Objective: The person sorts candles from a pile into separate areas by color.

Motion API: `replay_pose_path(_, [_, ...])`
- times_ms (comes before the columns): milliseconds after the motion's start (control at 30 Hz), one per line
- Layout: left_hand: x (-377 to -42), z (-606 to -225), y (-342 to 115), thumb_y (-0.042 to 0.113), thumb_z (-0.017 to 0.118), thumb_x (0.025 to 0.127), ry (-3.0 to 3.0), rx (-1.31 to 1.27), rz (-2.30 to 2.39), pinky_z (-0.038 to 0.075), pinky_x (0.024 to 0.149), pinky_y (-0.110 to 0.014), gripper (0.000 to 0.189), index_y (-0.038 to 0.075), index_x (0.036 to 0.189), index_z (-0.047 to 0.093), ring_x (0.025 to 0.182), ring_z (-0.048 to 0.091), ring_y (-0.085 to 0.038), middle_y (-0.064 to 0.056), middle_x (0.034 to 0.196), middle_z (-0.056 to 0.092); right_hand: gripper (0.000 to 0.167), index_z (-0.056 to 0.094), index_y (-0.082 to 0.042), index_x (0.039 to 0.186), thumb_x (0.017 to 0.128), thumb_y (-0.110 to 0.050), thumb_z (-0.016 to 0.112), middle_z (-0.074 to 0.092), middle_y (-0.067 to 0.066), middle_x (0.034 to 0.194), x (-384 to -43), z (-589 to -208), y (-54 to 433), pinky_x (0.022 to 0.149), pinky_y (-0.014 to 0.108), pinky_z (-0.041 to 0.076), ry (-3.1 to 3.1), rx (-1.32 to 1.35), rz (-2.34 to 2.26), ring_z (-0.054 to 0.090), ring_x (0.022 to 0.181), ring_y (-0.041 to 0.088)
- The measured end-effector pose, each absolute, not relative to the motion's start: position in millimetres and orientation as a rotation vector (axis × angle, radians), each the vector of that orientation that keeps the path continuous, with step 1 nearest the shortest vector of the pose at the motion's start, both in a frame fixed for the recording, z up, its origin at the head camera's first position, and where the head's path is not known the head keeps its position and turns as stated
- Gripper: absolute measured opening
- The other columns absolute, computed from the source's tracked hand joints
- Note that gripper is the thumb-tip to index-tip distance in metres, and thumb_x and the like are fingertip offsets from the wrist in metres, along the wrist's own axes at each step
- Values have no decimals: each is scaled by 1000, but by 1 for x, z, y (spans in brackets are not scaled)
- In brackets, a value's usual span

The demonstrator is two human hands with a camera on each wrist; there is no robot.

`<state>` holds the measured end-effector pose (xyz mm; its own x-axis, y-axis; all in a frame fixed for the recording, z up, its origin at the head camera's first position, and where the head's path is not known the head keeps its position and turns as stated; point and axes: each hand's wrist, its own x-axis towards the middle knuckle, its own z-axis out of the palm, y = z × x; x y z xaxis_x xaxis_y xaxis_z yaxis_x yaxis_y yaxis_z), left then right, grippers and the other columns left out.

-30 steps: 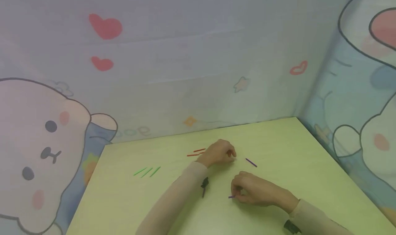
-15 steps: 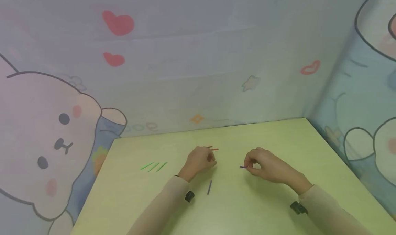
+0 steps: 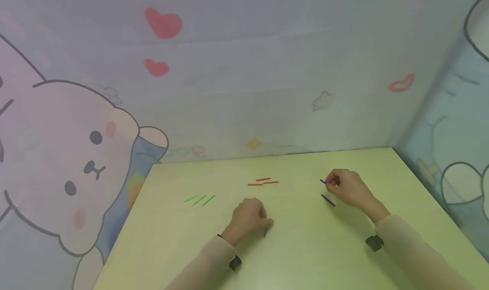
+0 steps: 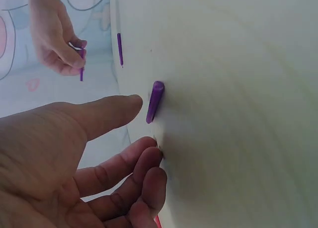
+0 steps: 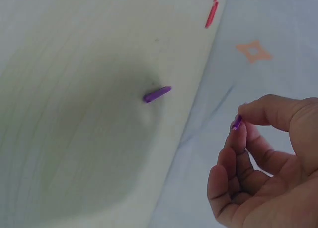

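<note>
My right hand [image 3: 350, 190] pinches a thin purple stick [image 3: 322, 181] between thumb and forefinger, held above the table's far right part; the right wrist view shows the held stick's end [image 5: 237, 121] at the fingertips. Below it another purple stick [image 3: 328, 200] lies slanted on the table. My left hand [image 3: 246, 220] is at the middle of the table, by a third purple stick [image 3: 265, 232] that it partly covers. In the left wrist view, thumb and fingers stand apart around this stick [image 4: 155, 101], apparently not touching it; the fingers are loosely bent.
Three red sticks [image 3: 271, 182] lie together near the back of the pale yellow-green table [image 3: 305, 256]. Three green sticks [image 3: 208, 200] lie side by side to the left. A cloth backdrop [image 3: 244, 69] with cartoon prints rises behind the table's back edge.
My right hand has carried its purple stick from the near middle to the far right, beyond the lying one. The left hand has drawn back from the red sticks to the near purple stick.
</note>
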<state>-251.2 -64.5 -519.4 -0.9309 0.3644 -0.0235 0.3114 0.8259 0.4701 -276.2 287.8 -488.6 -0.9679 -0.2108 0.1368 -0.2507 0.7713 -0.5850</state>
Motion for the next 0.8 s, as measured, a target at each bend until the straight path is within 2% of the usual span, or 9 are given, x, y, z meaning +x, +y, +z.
replay_pose_path(100, [-254, -532, -65, 29, 93, 84, 2924, 552, 700, 58, 63, -33, 19, 13, 85, 82, 77, 67, -12, 4, 95, 79, 7, 76, -2, 101, 99, -8, 74, 73, 4, 91, -282, -496, 295, 72, 35, 53, -2925, 318, 949, 63, 82, 20])
replay_pose_path(200, [-263, -551, -68, 30, 94, 83, 2940, 581, 721, 59, 61, -34, 19, 15, 84, 82, 78, 69, -12, 6, 92, 78, 8, 75, -1, 98, 97, -9, 73, 73, 7, 90, -285, -500, 301, 73, 37, 53, -2972, 272, 926, 63, 82, 22])
replay_pose_path(300, [-265, -557, -71, 28, 93, 84, 2962, 592, 709, 57, 60, -31, 13, 18, 83, 84, 76, 68, -10, 8, 90, 78, 11, 73, 0, 97, 97, -10, 73, 73, 10, 92, -287, -503, 305, 73, 38, 53, -3026, 236, 910, 63, 82, 24])
replay_pose_path(433, [-247, -526, -68, 14, 90, 86, 2953, 566, 675, 60, 63, -31, 3, 14, 85, 87, 78, 71, -12, 4, 89, 81, 12, 73, 1, 97, 98, -10, 73, 73, 12, 94, -289, -508, 310, 74, 40, 55, -3079, 206, 901, 64, 84, 25])
replay_pose_path(533, [-239, -513, -67, 8, 87, 86, 2942, 576, 658, 57, 61, -29, 6, 14, 87, 89, 77, 70, -11, 4, 87, 82, 10, 72, 1, 96, 96, -10, 73, 73, 13, 95, -288, -510, 312, 78, 44, 56, -3103, 214, 892, 64, 86, 27])
replay_pose_path(667, [-235, -510, -70, 6, 88, 86, 2944, 598, 623, 53, 59, -26, 12, 16, 93, 91, 74, 65, -8, 4, 91, 83, 8, 72, -1, 95, 95, -9, 73, 73, 13, 98, -288, -513, 314, 85, 52, 56, -3126, 226, 886, 64, 91, 30])
replay_pose_path(800, [-231, -507, -76, 6, 88, 84, 2968, 565, 583, 52, 56, -26, 9, 14, 87, 90, 69, 61, -7, 3, 90, 83, 7, 72, -2, 95, 95, -10, 74, 74, 12, 98, -288, -516, 313, 87, 54, 56, -3139, 235, 883, 64, 92, 30])
